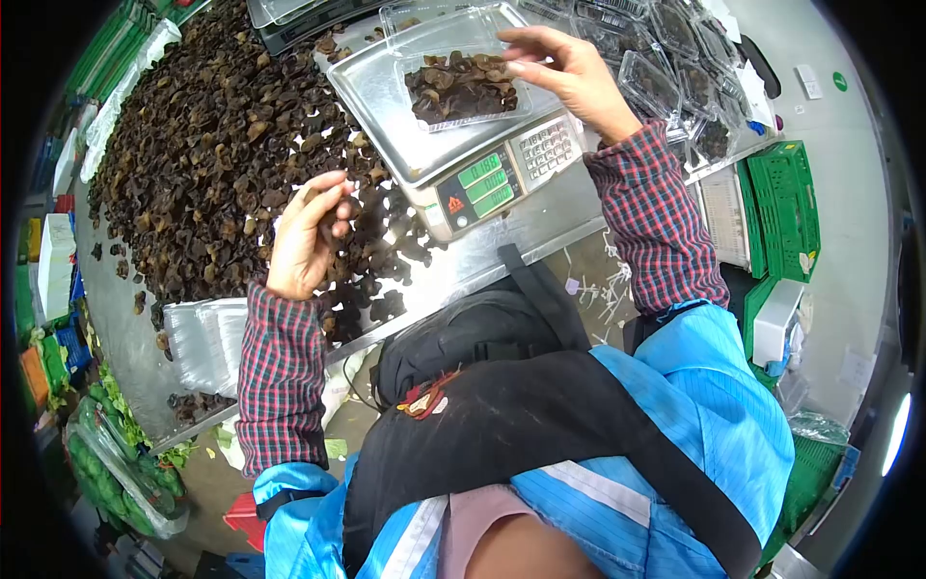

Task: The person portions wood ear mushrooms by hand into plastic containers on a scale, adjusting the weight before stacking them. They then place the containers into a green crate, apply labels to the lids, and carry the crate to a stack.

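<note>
My right hand (576, 79) is over the right edge of a clear plastic tray (476, 123), with thumb and forefinger apart. Dark dried wood ear mushrooms (465, 89) fill the tray. The tray rests on the steel platform of a weighing scale (439, 172), whose green displays are lit. Left of the scale, my left hand (307, 236) hovers above a large loose heap of the same mushrooms (212, 145). Its fingers are curled in toward each other, and what they hold, if anything, is too small to make out.
Filled clear boxes (666, 72) crowd the table's far right. A stack of clear trays (205, 340) lies at the near left. A black bag (473, 333) sits against the table's front edge. Green crates (783, 207) stand at the right, and bagged green vegetables (121, 463) at lower left.
</note>
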{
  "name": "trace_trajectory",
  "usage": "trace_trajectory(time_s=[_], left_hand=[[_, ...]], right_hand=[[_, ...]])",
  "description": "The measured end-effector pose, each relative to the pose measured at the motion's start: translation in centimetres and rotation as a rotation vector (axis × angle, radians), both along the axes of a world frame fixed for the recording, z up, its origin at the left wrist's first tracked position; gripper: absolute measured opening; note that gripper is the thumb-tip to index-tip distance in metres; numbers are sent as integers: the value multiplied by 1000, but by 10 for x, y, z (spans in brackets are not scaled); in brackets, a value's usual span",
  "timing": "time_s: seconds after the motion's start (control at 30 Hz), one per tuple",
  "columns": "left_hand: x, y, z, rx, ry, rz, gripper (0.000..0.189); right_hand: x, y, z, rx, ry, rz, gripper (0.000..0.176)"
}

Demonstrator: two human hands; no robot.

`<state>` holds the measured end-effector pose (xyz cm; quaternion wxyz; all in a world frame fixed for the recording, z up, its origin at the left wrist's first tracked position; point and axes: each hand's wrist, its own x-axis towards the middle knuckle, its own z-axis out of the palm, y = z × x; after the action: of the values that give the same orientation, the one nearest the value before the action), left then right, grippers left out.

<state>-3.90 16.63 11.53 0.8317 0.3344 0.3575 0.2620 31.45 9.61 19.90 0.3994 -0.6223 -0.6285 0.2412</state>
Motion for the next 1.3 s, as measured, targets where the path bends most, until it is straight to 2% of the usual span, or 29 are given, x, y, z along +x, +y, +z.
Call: trace_trajectory(time_s=[0.13,0.17,0.2,0.27,0.33,0.4,0.43,0.47,0.53,0.6,0.67,0.7,0.73,0.8,0.83,0.87,0.9,0.93,0.97,1.0,1.07,1.13,1.17,1.3], left_hand=[[-26,6,-19,10,90,26,25],[-30,7,-24,81,212,9,27],[-32,7,-30,268,442,-46,36],[-37,0,-43,1133,1041,-63,47],[-16,-1,-23,1063,900,-40,52],[19,-5,1,1109,867,-55,53],[36,-4,5,1199,844,-34,56],[56,-2,11,1205,828,-56,59],[96,6,5,1297,797,-60,64],[137,14,1,1389,713,-51,67],[166,21,-9,1432,799,-113,71],[170,21,-12,1426,813,-139,70],[171,22,-15,1420,829,-165,68],[161,26,-16,1043,462,12,61],[150,22,-17,685,366,135,54],[144,15,3,526,404,199,55],[129,24,-15,447,405,163,51],[119,30,-23,452,425,12,48],[120,31,-24,485,547,-170,40],[121,31,-31,448,472,-198,38],[129,33,-31,312,359,-83,38],[133,39,-15,253,451,-123,26],[129,45,-21,268,419,-165,24],[143,52,-23,300,400,-219,22]], right_hand=[[33,-3,-24,-23,19,-105,35],[39,-3,-30,-29,18,-153,34],[45,0,-39,-2,61,-200,31],[56,6,-58,-30,133,-304,32],[69,17,-81,-89,243,-378,44],[68,30,-93,-162,457,-454,53],[75,39,-106,-200,569,-409,62],[76,48,-110,-199,573,-399,62],[70,66,-117,-202,839,-426,66],[72,79,-115,-202,884,-404,64],[75,88,-113,-184,1099,-268,68],[73,88,-111,-147,1137,-320,59],[77,86,-108,-150,1141,-316,59],[99,69,-104,-105,763,-152,56],[117,52,-99,-210,279,-21,53],[112,43,-104,-202,283,-36,53],[105,30,-112,-66,67,82,54],[104,13,-112,62,-175,176,54],[94,-2,-104,-125,-4,142,58],[78,-9,-98,-299,179,98,63],[62,-15,-86,-508,481,49,70],[58,-13,-86,-529,522,13,73],[56,-13,-87,-514,624,-29,73],[60,-14,-106,-457,920,-233,66]])
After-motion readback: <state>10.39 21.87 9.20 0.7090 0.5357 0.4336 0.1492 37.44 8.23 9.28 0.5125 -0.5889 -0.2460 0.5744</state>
